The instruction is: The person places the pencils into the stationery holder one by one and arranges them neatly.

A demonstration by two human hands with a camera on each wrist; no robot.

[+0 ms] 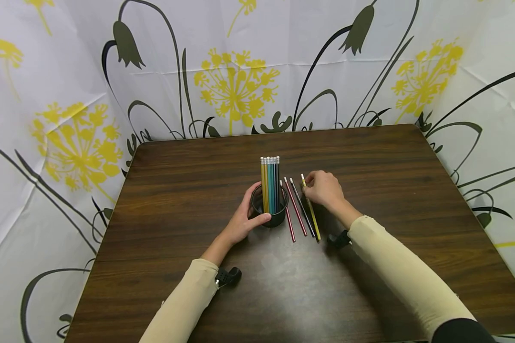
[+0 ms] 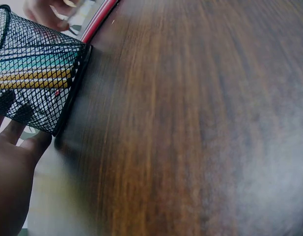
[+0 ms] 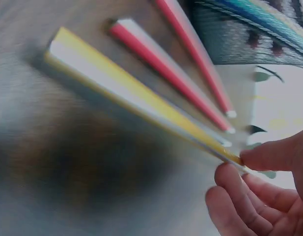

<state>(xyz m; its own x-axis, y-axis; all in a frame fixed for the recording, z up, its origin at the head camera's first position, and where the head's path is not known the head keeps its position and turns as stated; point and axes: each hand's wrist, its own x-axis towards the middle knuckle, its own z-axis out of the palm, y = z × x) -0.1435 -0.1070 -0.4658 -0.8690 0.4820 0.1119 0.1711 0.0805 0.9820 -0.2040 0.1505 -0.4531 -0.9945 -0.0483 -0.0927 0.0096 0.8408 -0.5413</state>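
Note:
My left hand (image 1: 242, 220) holds the black mesh pencil cup (image 1: 275, 221), fingers around its far left side and thumb at the near side. Yellow, teal, blue and dark pencils (image 1: 270, 186) stand inside it, eraser ends up. In the left wrist view the mesh cup (image 2: 41, 105) shows these pencils through its wall. Right of the cup, my right hand (image 1: 324, 188) pinches a yellow pencil (image 1: 313, 216) near its eraser end; the right wrist view shows thumb and fingertips on this yellow pencil (image 3: 136, 101). Beside it lie a black pencil (image 1: 302, 206) and two red pencils (image 1: 295, 206).
The brown wood-grain table (image 1: 189, 190) extends around the cup and loose pencils. Behind it hangs a white curtain (image 1: 257, 28) with yellow and dark green flower prints. A black wrist device (image 1: 228, 276) sits below the left hand, another (image 1: 338, 239) below the right.

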